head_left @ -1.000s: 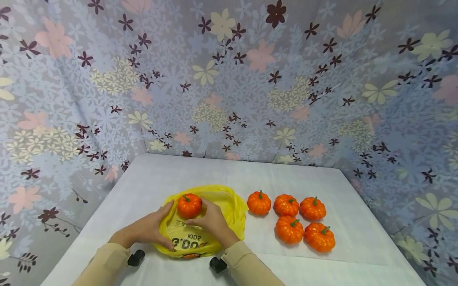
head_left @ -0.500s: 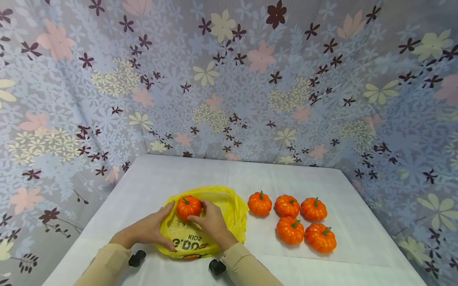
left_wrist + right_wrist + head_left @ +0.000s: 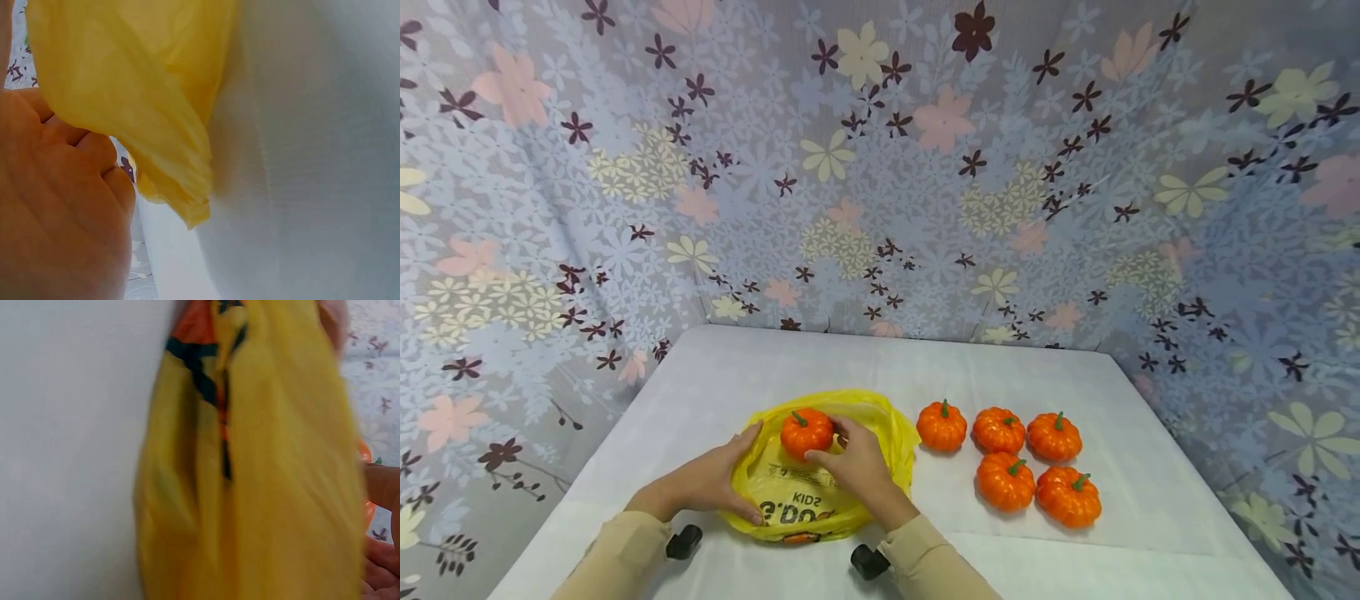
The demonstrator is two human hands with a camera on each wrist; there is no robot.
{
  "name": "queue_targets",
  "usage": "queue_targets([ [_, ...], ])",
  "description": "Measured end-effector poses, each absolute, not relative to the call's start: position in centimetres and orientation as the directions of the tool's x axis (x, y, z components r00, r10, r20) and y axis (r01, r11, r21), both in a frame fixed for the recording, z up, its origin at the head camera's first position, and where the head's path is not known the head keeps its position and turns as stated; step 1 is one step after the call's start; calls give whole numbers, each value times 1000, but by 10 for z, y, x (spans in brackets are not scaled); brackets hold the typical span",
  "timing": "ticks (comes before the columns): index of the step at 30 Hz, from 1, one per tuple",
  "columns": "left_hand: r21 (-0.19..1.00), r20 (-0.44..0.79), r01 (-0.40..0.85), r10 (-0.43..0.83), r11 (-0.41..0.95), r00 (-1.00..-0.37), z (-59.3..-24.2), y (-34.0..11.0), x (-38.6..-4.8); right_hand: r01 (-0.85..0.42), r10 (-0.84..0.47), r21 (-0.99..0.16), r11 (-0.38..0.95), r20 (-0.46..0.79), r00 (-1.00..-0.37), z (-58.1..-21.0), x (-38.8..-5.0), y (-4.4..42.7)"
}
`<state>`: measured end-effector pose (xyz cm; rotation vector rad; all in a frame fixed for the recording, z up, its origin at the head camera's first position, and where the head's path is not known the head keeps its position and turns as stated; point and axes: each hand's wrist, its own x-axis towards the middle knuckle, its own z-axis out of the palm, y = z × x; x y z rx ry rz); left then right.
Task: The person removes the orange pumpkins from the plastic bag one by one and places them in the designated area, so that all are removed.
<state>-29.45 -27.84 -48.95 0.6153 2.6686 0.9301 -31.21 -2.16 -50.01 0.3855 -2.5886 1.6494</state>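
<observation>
A yellow plastic bag (image 3: 820, 496) with printed letters lies on the table, its mouth spread wide. At its left side my left hand (image 3: 707, 479) grips the rim, thumb near the front edge and fingers farther back. The bag's side hangs beside the palm in the left wrist view. My right hand (image 3: 859, 467) holds a small orange pumpkin (image 3: 806, 433) with a green stem, over or inside the bag's mouth; how deep it sits I cannot tell. In the right wrist view the bag (image 3: 275, 456) hides most of the pumpkin and hand.
Several more orange pumpkins (image 3: 1006, 482) stand in a group right of the bag, the nearest pumpkin (image 3: 942, 427) close to its edge. The white table (image 3: 790, 354) ends at a flowered curtain (image 3: 880, 167) at the back and sides.
The right hand has shifted slightly right with the pumpkin in its grip. The left hand and the bag's rim stay in place, and so do the other pumpkins.
</observation>
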Motion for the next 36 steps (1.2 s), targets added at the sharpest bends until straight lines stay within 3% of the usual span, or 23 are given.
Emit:
queue_targets([
  [6, 637, -104, 292, 455, 714, -885, -489, -280, -293, -271, -182, -897, 348, 219, -959, -490, -308, -3],
  [13, 637, -111, 296, 464, 712, -879, -489, -282, -291, -300, -96, -902, 310, 284, -954, -488, -300, 35],
  [22, 618, -94, 314, 464, 721, -881, -488, -285, -292, -207, 56, -919, 336, 239, -969, -486, -290, 83],
  [36, 621, -83, 322, 469, 714, -879, -486, -288, -288, -107, 182, -913, 394, 192, -964, -507, -257, 131],
])
